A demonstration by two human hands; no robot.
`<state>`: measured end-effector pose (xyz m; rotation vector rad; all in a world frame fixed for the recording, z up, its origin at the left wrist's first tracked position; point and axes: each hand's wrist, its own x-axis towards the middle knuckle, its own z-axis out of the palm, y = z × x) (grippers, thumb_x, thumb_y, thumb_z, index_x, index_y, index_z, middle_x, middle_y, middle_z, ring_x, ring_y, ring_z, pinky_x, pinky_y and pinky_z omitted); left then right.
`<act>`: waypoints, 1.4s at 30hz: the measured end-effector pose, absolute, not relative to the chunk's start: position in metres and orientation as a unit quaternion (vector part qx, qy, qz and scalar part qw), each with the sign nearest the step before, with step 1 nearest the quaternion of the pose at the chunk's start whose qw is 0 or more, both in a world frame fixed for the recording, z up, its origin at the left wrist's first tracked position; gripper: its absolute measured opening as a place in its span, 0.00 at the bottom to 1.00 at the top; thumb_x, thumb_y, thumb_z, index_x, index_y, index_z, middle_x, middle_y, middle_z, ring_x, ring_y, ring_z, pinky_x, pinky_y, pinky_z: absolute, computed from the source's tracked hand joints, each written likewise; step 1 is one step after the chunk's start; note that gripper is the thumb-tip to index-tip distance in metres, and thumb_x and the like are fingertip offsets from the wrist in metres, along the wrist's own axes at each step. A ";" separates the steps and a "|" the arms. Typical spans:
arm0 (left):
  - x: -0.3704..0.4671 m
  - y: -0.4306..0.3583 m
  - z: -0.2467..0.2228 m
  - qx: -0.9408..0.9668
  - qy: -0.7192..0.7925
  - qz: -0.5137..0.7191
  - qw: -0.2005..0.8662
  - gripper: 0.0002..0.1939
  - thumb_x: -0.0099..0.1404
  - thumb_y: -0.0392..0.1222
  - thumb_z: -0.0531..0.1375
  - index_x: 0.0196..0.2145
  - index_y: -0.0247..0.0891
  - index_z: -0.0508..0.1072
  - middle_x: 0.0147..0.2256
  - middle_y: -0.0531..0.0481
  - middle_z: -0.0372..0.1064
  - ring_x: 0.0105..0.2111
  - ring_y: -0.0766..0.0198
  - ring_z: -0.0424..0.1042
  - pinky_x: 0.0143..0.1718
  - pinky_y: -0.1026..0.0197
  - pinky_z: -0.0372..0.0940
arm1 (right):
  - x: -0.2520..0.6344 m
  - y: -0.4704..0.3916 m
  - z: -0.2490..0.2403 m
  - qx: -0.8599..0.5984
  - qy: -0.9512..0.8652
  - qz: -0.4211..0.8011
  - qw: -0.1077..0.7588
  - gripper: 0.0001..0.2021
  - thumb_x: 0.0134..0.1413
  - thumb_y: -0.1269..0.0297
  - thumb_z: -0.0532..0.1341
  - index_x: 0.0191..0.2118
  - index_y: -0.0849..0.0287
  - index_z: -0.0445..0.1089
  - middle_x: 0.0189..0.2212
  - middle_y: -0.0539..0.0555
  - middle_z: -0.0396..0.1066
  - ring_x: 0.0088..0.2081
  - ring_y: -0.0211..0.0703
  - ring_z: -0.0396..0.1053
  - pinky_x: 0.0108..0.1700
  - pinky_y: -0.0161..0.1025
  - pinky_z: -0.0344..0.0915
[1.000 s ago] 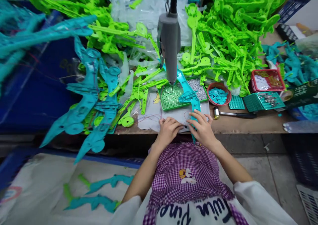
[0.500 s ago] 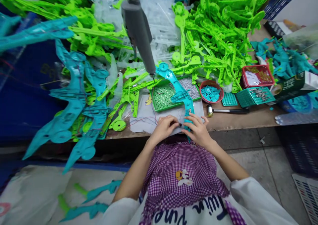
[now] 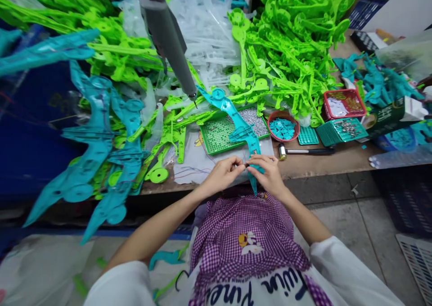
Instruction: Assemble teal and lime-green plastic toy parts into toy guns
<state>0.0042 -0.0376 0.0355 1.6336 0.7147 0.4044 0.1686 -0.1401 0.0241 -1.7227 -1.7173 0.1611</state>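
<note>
A long turquoise plastic part (image 3: 243,128) lies across the green tray and the pale sheet, its pointed lower end over the table edge. My left hand (image 3: 225,173) is closed in a pinch just left of it, fingertips meeting those of the right. My right hand (image 3: 266,174) rests over the part's lower arm, thumb and forefinger pinched together. What the fingertips hold is too small and covered to make out. Thin wires (image 3: 199,168) trail over the sheet (image 3: 185,173) towards my left hand. A grey electric screwdriver (image 3: 173,49) hangs tip down above, at the left.
A green tray (image 3: 216,146) of small metal pieces lies behind my hands. To the right are a red bowl (image 3: 299,132) of turquoise bits and a hammer (image 3: 307,151). Lime-green parts (image 3: 286,45) heap up behind; wired turquoise parts (image 3: 91,139) overhang the left edge.
My hands have come together, fingertips now meeting over the part's left edge; a small dark piece seen by the left fingertips is now hidden. My left elbow has swung outward. The view has shifted slightly.
</note>
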 end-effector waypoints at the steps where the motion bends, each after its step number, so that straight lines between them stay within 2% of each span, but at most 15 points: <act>1: 0.007 -0.039 0.035 0.680 0.320 0.183 0.634 0.16 0.61 0.54 0.59 0.29 0.37 0.68 0.23 0.55 0.62 0.21 0.70 0.57 0.22 0.65 0.53 | 0.165 -0.141 0.019 -0.671 -0.650 0.020 0.356 0.12 0.66 0.56 0.57 0.44 0.52 0.76 0.43 0.54 0.78 0.46 0.44 0.74 0.53 0.46 0.55; 5: 0.017 -0.044 0.036 0.582 0.352 0.199 0.706 0.19 0.58 0.57 0.61 0.28 0.37 0.69 0.24 0.53 0.66 0.18 0.72 0.55 0.20 0.66 0.52 | 0.157 -0.139 0.000 -0.675 -0.631 -0.107 0.368 0.10 0.65 0.61 0.57 0.44 0.51 0.76 0.39 0.56 0.78 0.41 0.45 0.74 0.52 0.48 0.59; 9: 0.021 -0.045 0.040 0.554 0.360 0.213 0.720 0.18 0.56 0.56 0.63 0.28 0.36 0.70 0.27 0.51 0.70 0.18 0.73 0.57 0.20 0.65 0.54 | 0.159 -0.133 -0.006 -0.648 -0.654 -0.159 0.357 0.09 0.65 0.63 0.57 0.41 0.51 0.76 0.35 0.55 0.78 0.36 0.43 0.74 0.46 0.47 0.63; 12: 0.020 -0.043 0.038 0.561 0.355 0.219 0.715 0.18 0.55 0.56 0.63 0.27 0.36 0.70 0.27 0.51 0.70 0.19 0.73 0.58 0.22 0.65 0.56 | 0.160 -0.130 -0.001 -0.620 -0.675 -0.177 0.358 0.09 0.65 0.65 0.57 0.39 0.52 0.75 0.35 0.54 0.78 0.36 0.41 0.74 0.48 0.46 0.63; 15: 0.019 -0.037 0.035 0.589 0.350 0.228 0.692 0.19 0.56 0.57 0.63 0.27 0.37 0.69 0.26 0.52 0.68 0.20 0.71 0.59 0.22 0.65 0.57 | 0.161 -0.126 0.012 -0.651 -0.663 -0.102 0.355 0.10 0.66 0.63 0.56 0.37 0.53 0.75 0.37 0.55 0.77 0.40 0.43 0.73 0.50 0.46 0.63; 19: 0.013 -0.024 0.038 0.671 0.315 0.215 0.636 0.16 0.59 0.54 0.61 0.29 0.38 0.68 0.23 0.56 0.61 0.21 0.70 0.57 0.22 0.65 0.54 | 0.176 -0.113 0.035 -0.652 -0.641 0.126 0.385 0.13 0.64 0.54 0.57 0.43 0.56 0.74 0.44 0.57 0.74 0.41 0.43 0.73 0.43 0.41 0.68; 21: 0.011 -0.017 0.041 0.716 0.283 0.190 0.609 0.15 0.60 0.53 0.60 0.30 0.37 0.69 0.23 0.56 0.61 0.22 0.69 0.57 0.23 0.65 0.52 | 0.187 -0.106 0.046 -0.601 -0.668 0.222 0.377 0.14 0.63 0.52 0.59 0.43 0.56 0.75 0.41 0.55 0.76 0.39 0.42 0.73 0.39 0.39 0.69; 23: 0.011 -0.012 0.042 0.738 0.264 0.181 0.595 0.15 0.61 0.52 0.60 0.30 0.37 0.70 0.24 0.55 0.64 0.23 0.69 0.59 0.24 0.65 0.54 | 0.196 -0.100 0.056 -0.559 -0.695 0.271 0.361 0.13 0.63 0.54 0.59 0.40 0.56 0.76 0.36 0.53 0.77 0.39 0.41 0.74 0.41 0.38 0.69; 25: 0.012 -0.009 0.039 0.734 0.271 0.191 0.593 0.15 0.61 0.52 0.59 0.30 0.36 0.71 0.25 0.54 0.66 0.24 0.68 0.60 0.25 0.65 0.55 | 0.201 -0.095 0.061 -0.554 -0.695 0.285 0.360 0.12 0.63 0.55 0.59 0.39 0.55 0.77 0.36 0.53 0.78 0.40 0.41 0.74 0.41 0.38 0.69; 27: 0.013 -0.012 0.033 0.727 0.300 0.208 0.581 0.15 0.62 0.52 0.59 0.31 0.36 0.71 0.24 0.54 0.67 0.22 0.69 0.60 0.24 0.65 0.55 | 0.203 -0.086 0.063 -0.581 -0.665 0.285 0.372 0.13 0.61 0.54 0.61 0.44 0.55 0.77 0.39 0.54 0.78 0.41 0.42 0.74 0.41 0.38 0.69; 30: 0.010 -0.027 0.022 0.759 0.318 0.262 0.505 0.13 0.65 0.50 0.59 0.32 0.37 0.73 0.26 0.53 0.70 0.24 0.68 0.64 0.26 0.65 0.58 | 0.203 -0.061 0.058 -0.688 -0.566 0.213 0.402 0.18 0.59 0.52 0.61 0.50 0.57 0.74 0.45 0.58 0.76 0.44 0.46 0.74 0.45 0.42 0.68; 33: 0.000 -0.050 0.012 0.818 0.272 0.319 0.394 0.11 0.69 0.46 0.57 0.35 0.38 0.74 0.31 0.51 0.76 0.30 0.65 0.71 0.33 0.62 0.63 | 0.204 -0.028 0.050 -0.769 -0.523 0.145 0.337 0.18 0.57 0.53 0.63 0.48 0.59 0.75 0.47 0.61 0.75 0.47 0.51 0.72 0.51 0.46 0.65; 36: -0.011 -0.067 0.004 0.846 0.249 0.360 0.307 0.11 0.72 0.44 0.55 0.36 0.39 0.74 0.32 0.51 0.77 0.31 0.65 0.74 0.36 0.60 0.64 | 0.206 -0.005 0.048 -0.773 -0.540 0.205 0.262 0.15 0.51 0.54 0.67 0.41 0.59 0.75 0.37 0.56 0.76 0.42 0.50 0.72 0.46 0.43 0.65; 39: -0.021 -0.076 0.000 0.846 0.270 0.378 0.259 0.09 0.72 0.43 0.55 0.37 0.39 0.73 0.31 0.52 0.77 0.30 0.65 0.75 0.36 0.60 0.65 | 0.211 -0.007 0.053 -0.750 -0.511 0.277 0.316 0.15 0.48 0.52 0.66 0.35 0.59 0.71 0.26 0.49 0.69 0.31 0.43 0.68 0.36 0.38 0.62; 42: -0.035 -0.081 -0.001 0.847 0.289 0.381 0.233 0.06 0.71 0.41 0.57 0.41 0.39 0.73 0.33 0.50 0.78 0.31 0.64 0.75 0.37 0.60 0.68 | 0.210 -0.040 0.056 -0.710 -0.469 0.287 0.441 0.17 0.46 0.48 0.65 0.31 0.57 0.66 0.27 0.47 0.67 0.30 0.39 0.65 0.34 0.36 0.61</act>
